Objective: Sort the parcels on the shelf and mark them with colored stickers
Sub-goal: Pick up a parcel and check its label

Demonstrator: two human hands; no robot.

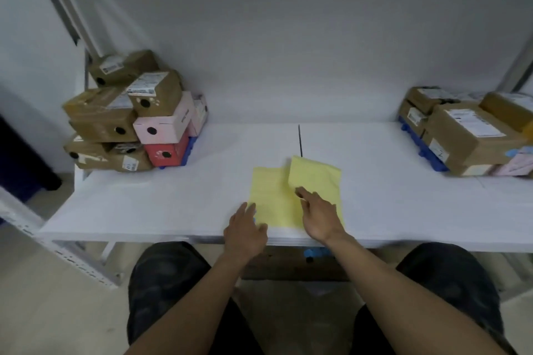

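On the white shelf (144,210), a stack of parcels (135,118) dotted with black stickers (152,131) sits far left, the left hand (245,228) rests open-fingered on the yellow sheets (271,196) near the front edge, the right hand (317,216) pinches the lifted top sheet (317,176), and more parcels (461,130) sit far right.

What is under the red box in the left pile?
A blue tray shows under the red box. Only its edge is visible; the rest is covered.
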